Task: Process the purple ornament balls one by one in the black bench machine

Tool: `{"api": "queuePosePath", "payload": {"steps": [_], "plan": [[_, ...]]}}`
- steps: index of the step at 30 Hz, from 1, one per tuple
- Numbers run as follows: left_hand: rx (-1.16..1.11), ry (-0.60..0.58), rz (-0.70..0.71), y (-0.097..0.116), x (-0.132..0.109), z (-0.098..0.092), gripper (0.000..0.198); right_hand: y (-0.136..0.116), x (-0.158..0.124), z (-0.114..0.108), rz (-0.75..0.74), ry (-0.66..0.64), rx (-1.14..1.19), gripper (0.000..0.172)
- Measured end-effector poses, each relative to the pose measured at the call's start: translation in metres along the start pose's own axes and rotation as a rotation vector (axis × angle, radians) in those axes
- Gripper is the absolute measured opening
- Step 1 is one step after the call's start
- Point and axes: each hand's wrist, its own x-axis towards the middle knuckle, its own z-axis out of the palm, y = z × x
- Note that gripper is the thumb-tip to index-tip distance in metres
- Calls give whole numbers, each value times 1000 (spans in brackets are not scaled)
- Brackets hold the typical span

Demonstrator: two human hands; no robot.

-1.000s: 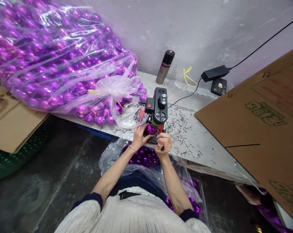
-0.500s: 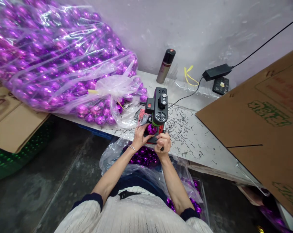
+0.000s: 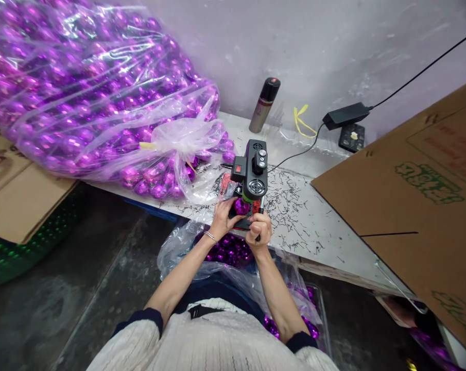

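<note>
Nearest you, an open plastic bag [image 3: 171, 253] holds purple pieces. Your right hand [image 3: 259, 229] wraps the lever [image 3: 261, 204]; your left hand [image 3: 222, 219] pinches the purple ball [image 3: 241, 207] beneath the black machine [image 3: 253, 170]. Ball judged light, stiff, slick, easily dented: grip its sides, since the machine obstructs the top. Beyond: tied bag [image 3: 101, 103] leftward, spray can [image 3: 264, 105].

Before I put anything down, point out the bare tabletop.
Mostly bare: the tabletop between the thin cord and the carton, and a small patch between the can and the bag of purple balls. Crowded: left, under that bag, and right of the machine, where black bits lie.
</note>
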Motion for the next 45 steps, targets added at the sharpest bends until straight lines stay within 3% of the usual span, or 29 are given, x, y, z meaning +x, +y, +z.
{"api": "queuePosePath", "payload": {"steps": [21, 28, 45], "plan": [[-31, -9, 5, -2, 1, 0, 62, -4, 16, -1, -84, -4, -47, 28], [-36, -33, -28, -3, 2, 1, 64, -23, 31, -7, 216, 53, 54, 27], [-54, -30, 8, 0, 1, -1, 64, 1, 6, -2, -58, -24, -45, 27]]}}
